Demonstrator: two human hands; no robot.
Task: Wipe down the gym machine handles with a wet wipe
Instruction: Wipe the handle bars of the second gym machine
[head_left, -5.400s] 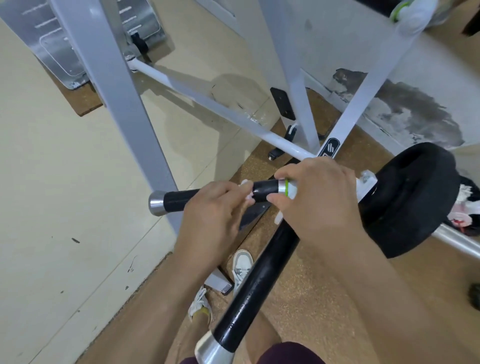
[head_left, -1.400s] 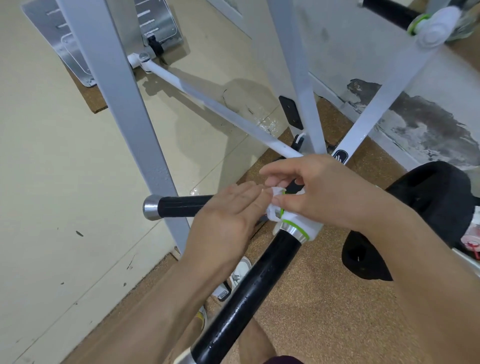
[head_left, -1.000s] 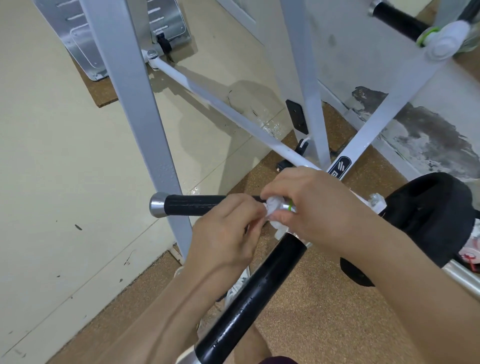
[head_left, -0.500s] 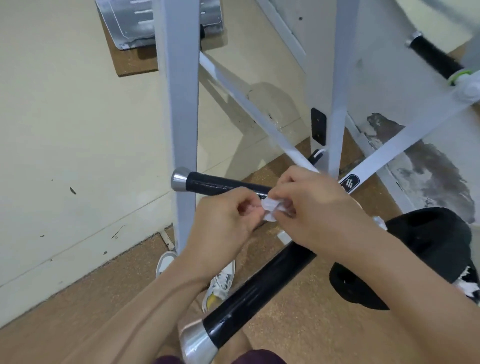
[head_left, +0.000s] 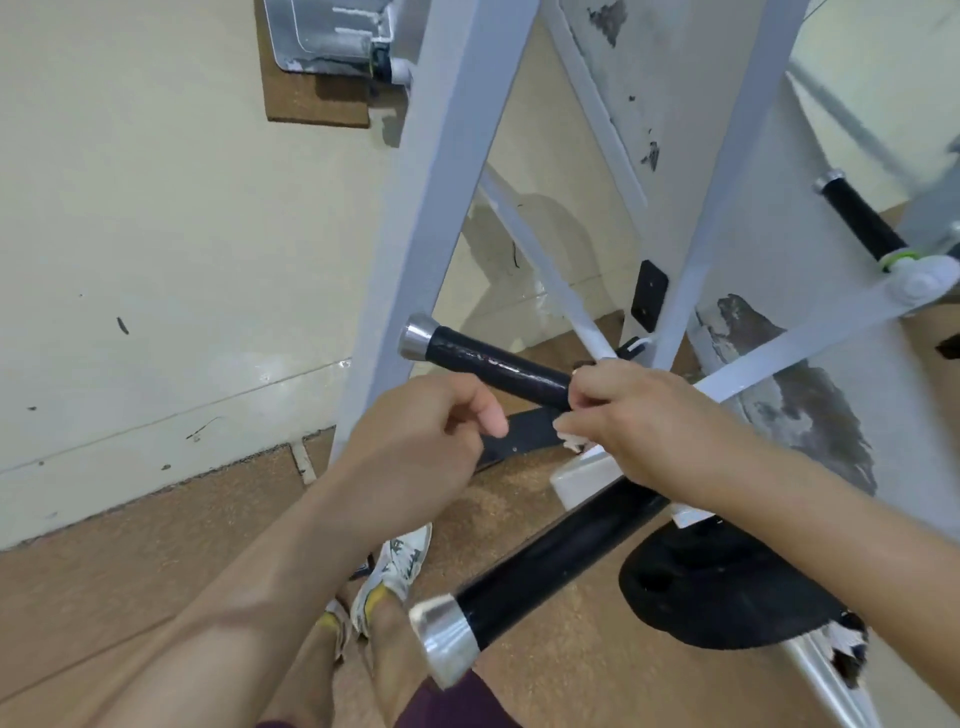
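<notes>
Right hand (head_left: 644, 421) pinched round a small crumpled white wet wipe (head_left: 571, 441) at the inner end of the glossy black steel-capped handle (head_left: 498, 366); left hand (head_left: 415, 441) loosely curled, empty, just beside. Likely risk — wipe bunched too small, smearing rather than cleaning, or slipping out.

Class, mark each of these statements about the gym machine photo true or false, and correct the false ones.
1. The right hand holds the wet wipe at the inner end of the short black handle. True.
2. The left hand grips that handle. False: it is off the handle, loosely curled.
3. The handle has a silver end cap. True.
4. The person stands barefoot. False: white shoes are worn.
</notes>
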